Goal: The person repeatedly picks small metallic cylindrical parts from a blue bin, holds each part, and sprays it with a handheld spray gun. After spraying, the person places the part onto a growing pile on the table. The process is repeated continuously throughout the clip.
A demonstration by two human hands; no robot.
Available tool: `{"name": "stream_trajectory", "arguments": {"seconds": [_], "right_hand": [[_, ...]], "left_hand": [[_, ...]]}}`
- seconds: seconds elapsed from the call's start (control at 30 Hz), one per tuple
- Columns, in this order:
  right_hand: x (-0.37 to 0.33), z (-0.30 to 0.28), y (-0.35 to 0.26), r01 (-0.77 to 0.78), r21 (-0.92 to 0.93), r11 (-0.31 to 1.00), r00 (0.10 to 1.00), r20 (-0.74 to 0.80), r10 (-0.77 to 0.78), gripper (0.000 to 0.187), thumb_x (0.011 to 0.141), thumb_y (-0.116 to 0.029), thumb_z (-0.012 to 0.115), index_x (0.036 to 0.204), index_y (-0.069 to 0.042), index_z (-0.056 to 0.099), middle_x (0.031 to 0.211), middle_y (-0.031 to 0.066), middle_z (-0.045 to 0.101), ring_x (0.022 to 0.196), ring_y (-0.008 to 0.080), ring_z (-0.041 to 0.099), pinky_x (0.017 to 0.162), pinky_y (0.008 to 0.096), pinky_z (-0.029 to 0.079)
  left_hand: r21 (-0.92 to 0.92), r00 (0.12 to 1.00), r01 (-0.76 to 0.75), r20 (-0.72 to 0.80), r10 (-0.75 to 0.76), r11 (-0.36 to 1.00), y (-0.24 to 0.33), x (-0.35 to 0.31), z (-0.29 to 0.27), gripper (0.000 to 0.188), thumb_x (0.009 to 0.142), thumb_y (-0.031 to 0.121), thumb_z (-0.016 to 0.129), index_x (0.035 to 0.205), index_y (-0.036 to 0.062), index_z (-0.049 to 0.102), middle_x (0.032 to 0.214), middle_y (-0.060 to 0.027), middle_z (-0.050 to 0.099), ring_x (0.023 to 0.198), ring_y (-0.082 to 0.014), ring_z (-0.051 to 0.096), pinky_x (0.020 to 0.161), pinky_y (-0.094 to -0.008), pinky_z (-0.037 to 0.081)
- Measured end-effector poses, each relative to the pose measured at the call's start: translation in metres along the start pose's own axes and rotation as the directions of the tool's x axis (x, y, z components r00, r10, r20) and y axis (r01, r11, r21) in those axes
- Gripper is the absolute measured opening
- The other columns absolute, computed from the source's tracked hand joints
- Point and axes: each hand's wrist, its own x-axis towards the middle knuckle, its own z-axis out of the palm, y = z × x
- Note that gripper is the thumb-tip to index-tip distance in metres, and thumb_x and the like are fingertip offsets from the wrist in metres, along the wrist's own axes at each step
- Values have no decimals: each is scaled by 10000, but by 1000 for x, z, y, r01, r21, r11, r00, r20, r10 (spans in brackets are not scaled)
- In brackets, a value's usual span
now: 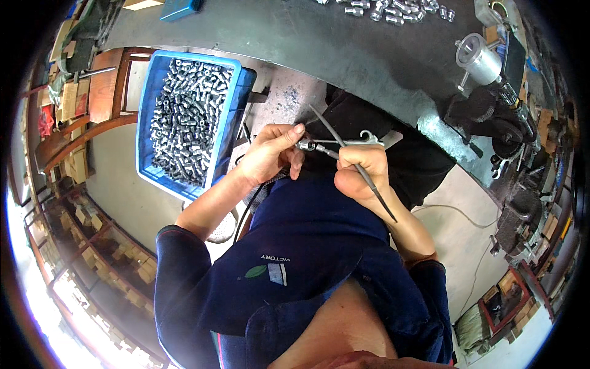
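Fingers curled, my left hand (276,150) grips a small shiny metal fitting (305,145) in front of my lap. My right hand (364,172) is closed around a slim dark rod (329,125), tapered at both ends like a file, which crosses the fist diagonally. From the same fist a short metal shaft (328,151) points at the fitting and seems to meet it; its other end is hidden. A silver hook-shaped piece (369,138) shows just beyond the right knuckles. Whether the right hand holds it too is unclear.
To the left stands a blue plastic crate (142,132) full of small metal fittings (187,123). The dark workbench (276,43) spans the far side, with loose shiny fittings (393,9) on it. At the right are a silver cylindrical cup (479,58) and dark machine parts (491,120).
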Motion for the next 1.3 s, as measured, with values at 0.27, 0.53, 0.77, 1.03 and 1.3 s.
{"name": "stream_trajectory", "arguments": {"seconds": [0.27, 0.53, 0.77, 1.03, 1.3], "right_hand": [[3, 3, -3, 42, -94, 995, 999, -19, -44, 274, 590, -24, 574, 557, -30, 302, 502, 74, 277, 434, 175, 288, 435, 322, 219], [-3, 2, 5, 0, 7, 1000, 999, -49, 0, 313, 676, -108, 619, 574, -34, 332, 530, 26, 285, 498, 87, 300, 450, 284, 229], [-12, 2, 7, -61, 50, 997, 989, -129, 67, 270, 621, 4, 515, 539, -37, 261, 485, 19, 285, 440, 87, 294, 420, 265, 223], [-18, 3, -27, 231, 117, 966, 972, 4, -233, 232, 472, 81, 434, 513, -48, 246, 436, 52, 326, 366, 152, 344, 350, 241, 262], [-16, 3, -24, 156, 129, 979, 983, 78, -167, 262, 516, 75, 479, 518, -52, 250, 448, 42, 335, 383, 123, 323, 361, 253, 229]], "left_hand": [[370, 969, -246, 106, 222, 896, 20, -2, 15, 168, 853, 50, 626, 965, -70, 587, 752, -90, 621, 681, -130, 626, 599, -251, 535], [424, 932, -362, 170, 319, 830, 20, -1, 23, 199, 836, 28, 642, 1008, -53, 582, 801, -84, 629, 743, -136, 643, 664, -229, 523], [569, 927, -373, 190, 325, 733, 22, 2, 13, 183, 809, 58, 686, 963, -15, 621, 731, -35, 623, 643, -82, 607, 572, -184, 461], [950, 731, -291, 146, 666, 112, 20, 14, -12, 236, 628, 19, 698, 858, 7, 643, 649, -58, 565, 524, -104, 491, 490, -253, 397], [951, 715, -309, 243, 656, -15, 20, 15, -10, 266, 584, 46, 683, 846, 17, 646, 624, -90, 560, 499, -198, 547, 485, -310, 439]]}}
